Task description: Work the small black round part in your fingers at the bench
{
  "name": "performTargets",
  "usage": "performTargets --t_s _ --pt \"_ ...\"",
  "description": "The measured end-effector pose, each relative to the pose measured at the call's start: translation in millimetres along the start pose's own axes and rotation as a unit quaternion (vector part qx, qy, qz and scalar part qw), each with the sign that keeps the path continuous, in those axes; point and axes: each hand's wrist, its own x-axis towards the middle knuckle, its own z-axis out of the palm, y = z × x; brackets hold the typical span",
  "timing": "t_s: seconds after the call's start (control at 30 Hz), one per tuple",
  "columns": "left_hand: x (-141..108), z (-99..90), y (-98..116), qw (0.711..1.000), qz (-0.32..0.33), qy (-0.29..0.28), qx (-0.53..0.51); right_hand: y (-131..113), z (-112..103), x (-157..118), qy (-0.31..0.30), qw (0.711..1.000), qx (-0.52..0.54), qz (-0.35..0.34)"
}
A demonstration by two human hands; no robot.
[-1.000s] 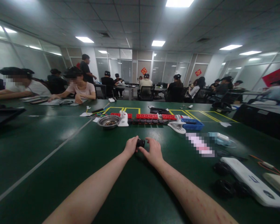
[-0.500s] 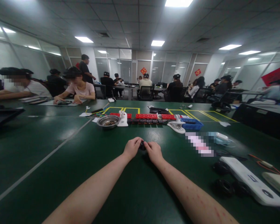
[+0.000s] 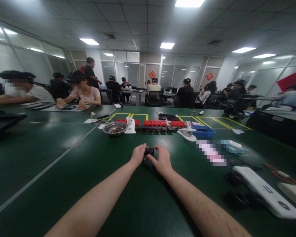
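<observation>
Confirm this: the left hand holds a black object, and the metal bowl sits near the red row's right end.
Not quite. The left hand holds a black object, but the head view shows the metal bowl near the left end of the red row.

Dim light from ceiling panels (image 3: 167, 45), faint glare on green tabletop (image 3: 148, 197), warped edges.

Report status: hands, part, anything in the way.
Left hand holds black cylindrical part. Right hand open at part's other end, contact unclear. Metal bowl and white stand sit beyond, apart from hands.
</observation>
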Motion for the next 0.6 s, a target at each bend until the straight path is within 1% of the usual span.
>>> performTargets --t_s 0.1,0.17,0.23,0.37,0.43,0.5,0.6 --pt "-3.7 -0.2 3.6 1.0 0.017 0.009 0.002 7.4 4.3 1.1 -0.036 0.998 -0.003 0.052" --pt "-6.9 -0.2 6.3 0.999 0.032 0.009 0.005 13.0 7.3 2.1 -0.068 0.995 -0.006 0.07" --pt "-9.9 0.1 8.4 0.999 0.047 0.003 0.011 16.9 9.6 3.1 -0.084 0.994 -0.002 0.071" --pt "-12.4 1.2 8.9 0.998 0.06 -0.011 0.018 18.1 11.3 4.5 -0.099 0.994 0.019 0.046" --pt "-10.9 1.4 7.3 0.998 0.052 -0.012 0.014 17.2 11.0 4.7 -0.096 0.994 0.029 0.039" --pt "-8.1 1.3 5.2 0.999 0.036 -0.015 0.005 15.6 9.8 4.3 -0.077 0.996 0.046 0.028" --pt "-3.6 0.8 2.9 1.0 0.008 -0.024 -0.009 11.6 6.6 2.5 -0.044 0.996 0.078 -0.012"
